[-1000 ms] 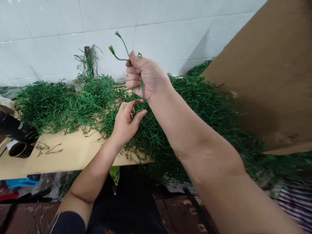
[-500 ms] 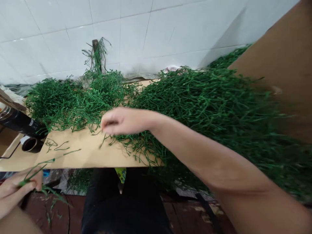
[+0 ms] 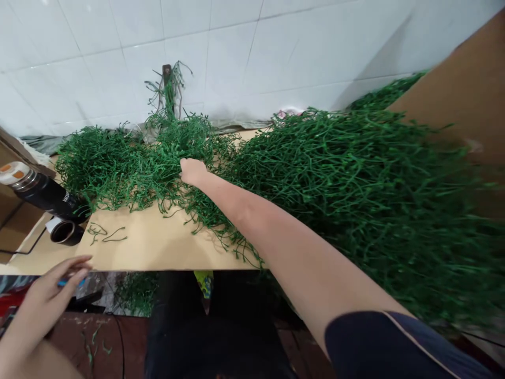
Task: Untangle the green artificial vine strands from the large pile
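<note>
My right hand reaches far forward into a heap of thin green plastic stems on a cardboard-covered table. Its fingers are curled down into the stems, and their tips are buried. A much larger mound of the same stems lies right of that arm. My left hand hovers low at the left, just below the table's front edge. Its fingers are stretched out with nothing in them. Two loose stems lie on the bare cardboard.
A black flask with an orange-white cap lies at the left, beside a dark round cup. A big brown cardboard sheet leans at the right. White tiles back the table. Stem scraps litter the floor.
My right hand dropped from in front of me and went forward into the left heap. My left hand carried a stem down to the left, then let it go and opened.
</note>
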Demonstrator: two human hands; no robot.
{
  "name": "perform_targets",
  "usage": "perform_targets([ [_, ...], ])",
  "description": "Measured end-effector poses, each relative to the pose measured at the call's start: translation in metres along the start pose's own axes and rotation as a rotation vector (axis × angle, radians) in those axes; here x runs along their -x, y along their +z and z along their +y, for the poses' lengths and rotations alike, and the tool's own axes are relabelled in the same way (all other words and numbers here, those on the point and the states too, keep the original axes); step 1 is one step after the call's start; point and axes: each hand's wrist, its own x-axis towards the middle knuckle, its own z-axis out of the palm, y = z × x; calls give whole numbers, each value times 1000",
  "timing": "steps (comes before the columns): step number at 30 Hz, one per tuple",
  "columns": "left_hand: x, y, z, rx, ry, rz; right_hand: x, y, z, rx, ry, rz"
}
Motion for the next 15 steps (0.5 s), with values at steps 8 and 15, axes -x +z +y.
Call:
perform_targets([
  [8,-148,96,127,-85,383,153,-19,-67,-8,-153,-136,169],
  [15,-241,139,119,-334,269,178,23,-138,-11,119,-84,60],
])
